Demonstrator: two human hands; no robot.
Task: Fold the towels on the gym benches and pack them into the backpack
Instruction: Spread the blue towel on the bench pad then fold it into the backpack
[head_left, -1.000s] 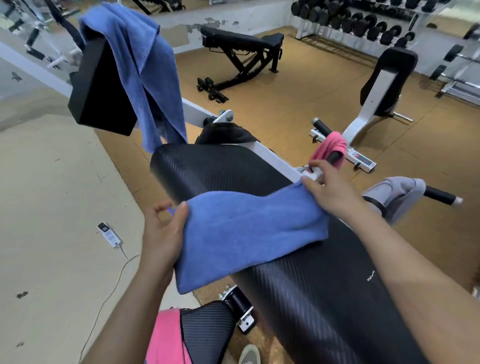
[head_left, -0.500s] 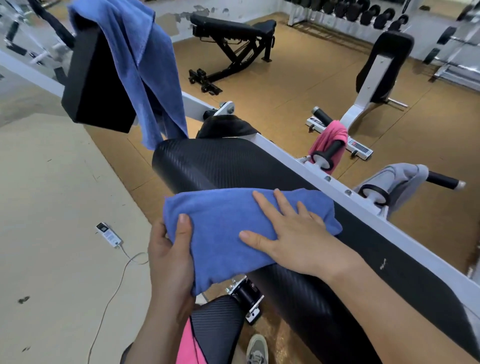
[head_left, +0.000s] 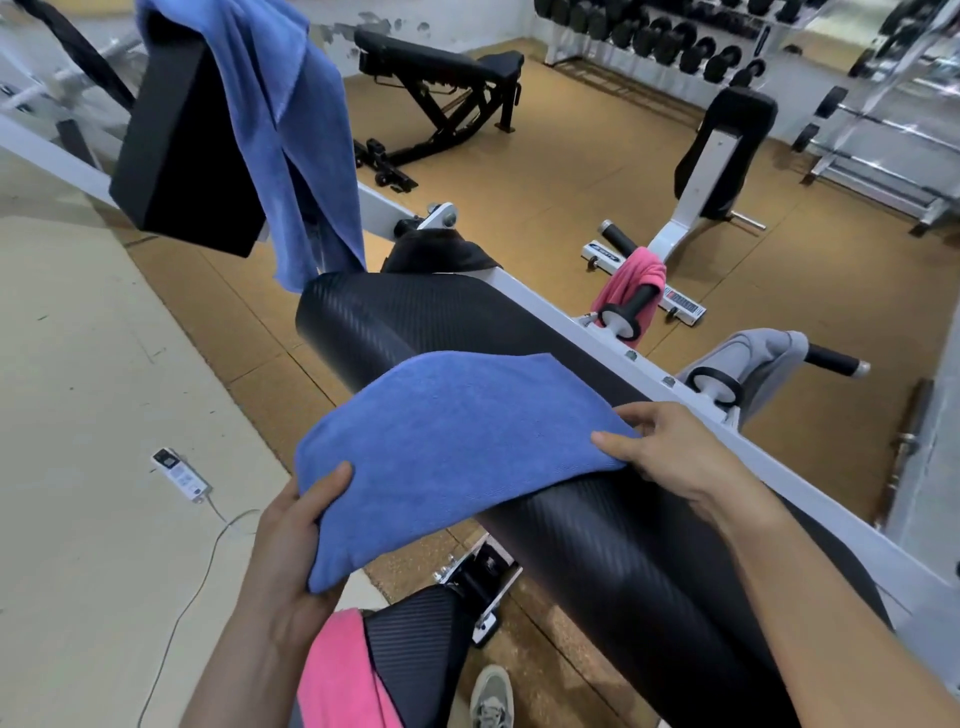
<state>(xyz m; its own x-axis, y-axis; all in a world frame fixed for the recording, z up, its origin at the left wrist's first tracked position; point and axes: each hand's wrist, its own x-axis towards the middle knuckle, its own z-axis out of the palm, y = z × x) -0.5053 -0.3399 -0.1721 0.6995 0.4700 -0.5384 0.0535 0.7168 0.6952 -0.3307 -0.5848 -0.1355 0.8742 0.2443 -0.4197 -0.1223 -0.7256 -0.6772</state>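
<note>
Folded blue towel (head_left: 457, 441) lies draped over black padded worktop (head_left: 597, 545), its near-left end hanging off the side. Left hand (head_left: 296, 540) grips hanging corner, thumb on top, fingers hidden beneath cloth. Right hand (head_left: 670, 452) pinches towel's right edge between thumb and fingers, just above worktop. Second blue towel (head_left: 291, 130) hangs over black pad (head_left: 182, 145) beyond. Pink towel (head_left: 631, 283) draped on roller at right, grey towel (head_left: 753, 364) on the next roller. Pink cloth (head_left: 337, 675) at bottom edge.
</note>
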